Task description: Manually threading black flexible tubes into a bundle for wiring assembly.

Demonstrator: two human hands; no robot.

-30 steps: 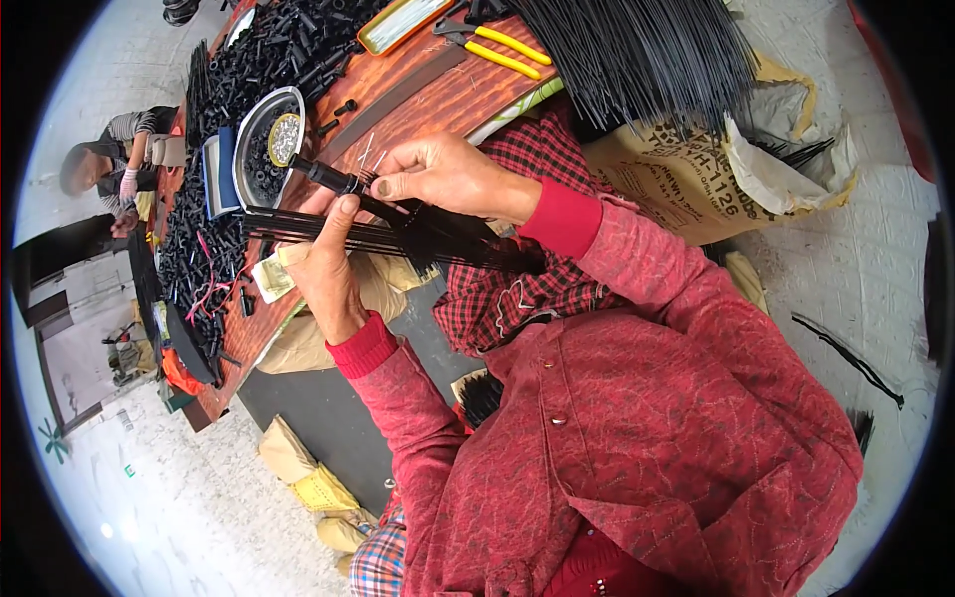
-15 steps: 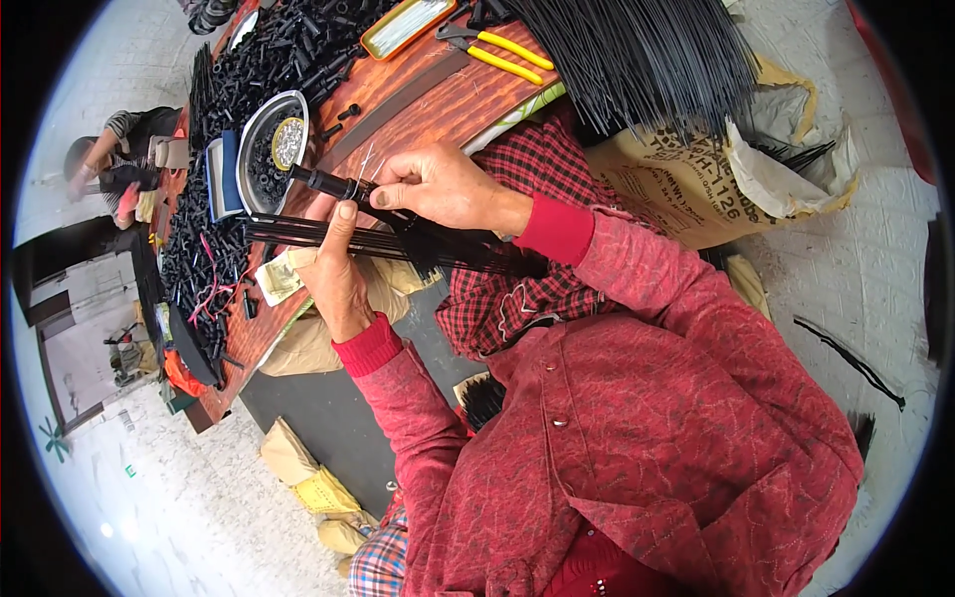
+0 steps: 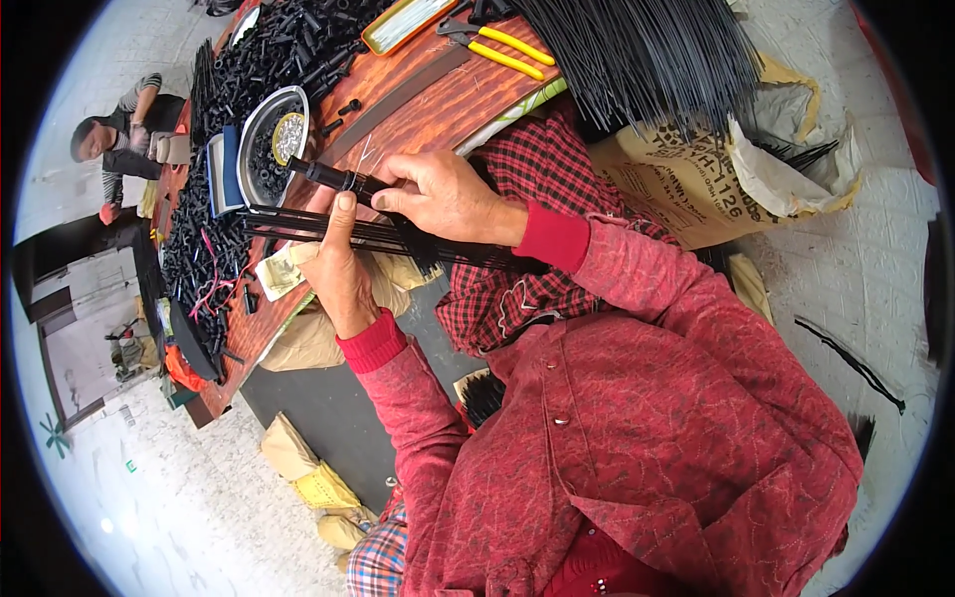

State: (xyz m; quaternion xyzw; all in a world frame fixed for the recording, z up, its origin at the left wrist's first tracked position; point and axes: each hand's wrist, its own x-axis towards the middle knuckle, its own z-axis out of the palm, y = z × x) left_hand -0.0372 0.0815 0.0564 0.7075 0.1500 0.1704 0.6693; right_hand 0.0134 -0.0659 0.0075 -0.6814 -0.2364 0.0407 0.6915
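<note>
My left hand is closed around a bundle of thin black rods, with its thumb pointing up against a black tubular piece. The tube and rods together look like an umbrella frame, lying across above my lap. My right hand pinches at the tube's right part, thumb and forefinger together. Fine wire ends stick up beside the tube. What lies under the right fingertips is too small to make out. The rods run on to the right beneath my right wrist.
A metal bowl holds a round tin of small shiny parts. Black plastic pieces heap on the wooden table. Yellow-handled pliers, an orange-rimmed tray and black rods lie beyond. Another person sits far left.
My right hand has shifted slightly down and left along the black tube. The left hand stays nearly in place. The person at far left has straightened up.
</note>
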